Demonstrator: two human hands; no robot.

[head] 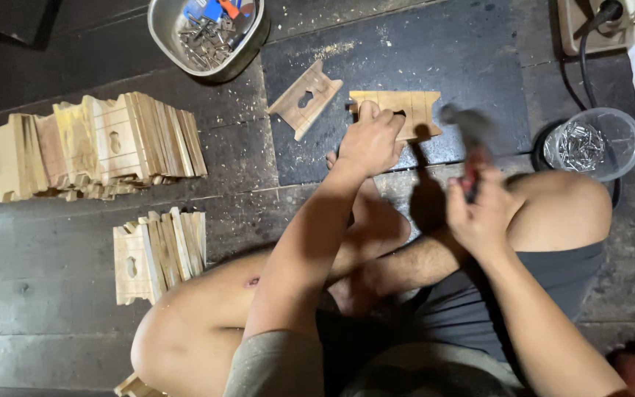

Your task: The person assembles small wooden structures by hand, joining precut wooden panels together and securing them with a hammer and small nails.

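My left hand (371, 140) presses down on a small notched wooden piece (413, 110) that lies on a dark mat (464, 66). The fingers seem pinched at its middle, maybe on a nail, but that is too small to tell. My right hand (479, 213) grips the red handle of a hammer (467, 129), whose blurred metal head hangs just right of the piece. A second wooden piece (305, 98) with a keyhole cut-out lies on the mat to the left.
Two stacks of similar wooden pieces, one (97, 143) and another (159, 254), lie on the dark plank floor at left. A metal bowl (207, 29) of hardware sits at top. A clear cup of nails (591, 143) stands at right beside a black cable (589, 44). My bare legs are folded below.
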